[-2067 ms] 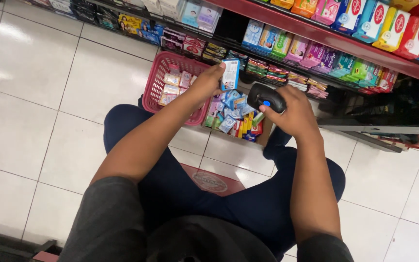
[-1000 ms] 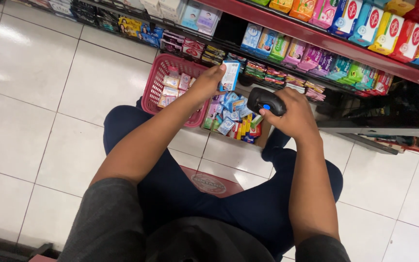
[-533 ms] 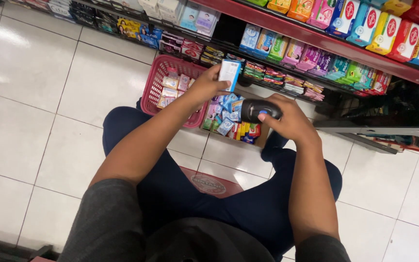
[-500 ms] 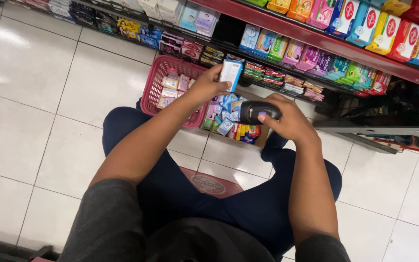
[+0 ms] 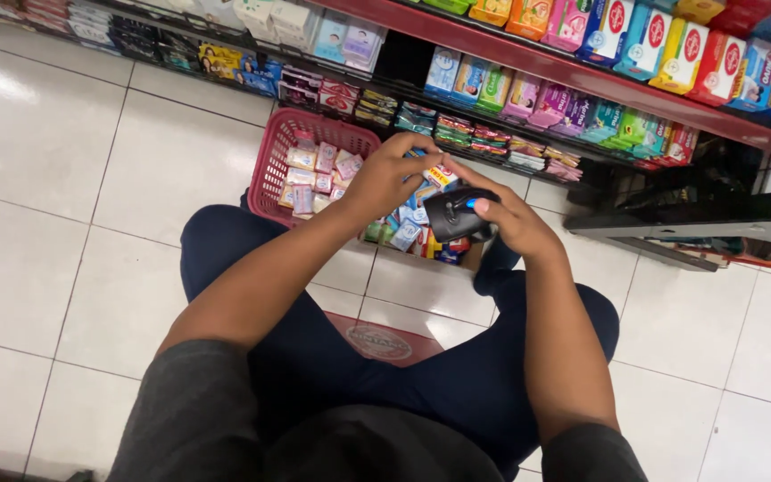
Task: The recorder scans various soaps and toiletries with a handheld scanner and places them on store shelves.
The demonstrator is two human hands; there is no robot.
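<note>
I sit low in front of shop shelves, knees in dark blue trousers. My left hand (image 5: 392,176) grips a small blue and white packet (image 5: 440,174), mostly hidden by my fingers. My right hand (image 5: 512,220) holds a black handheld scanner (image 5: 455,214) with a blue button, its front end close to the packet. Both hands hover over an open box of small blue packets (image 5: 408,232) on the floor between my knees.
A red plastic basket (image 5: 280,152) with several small pink packets stands on the white tiled floor, left of my hands. Low shelves (image 5: 528,62) with a red edge hold rows of colourful soap boxes and packets. A dark shelf base (image 5: 689,210) juts out at right.
My left hand has lowered and turned the packet, which was upright before. The scanner has come nearer to it, and both hands now almost touch.
</note>
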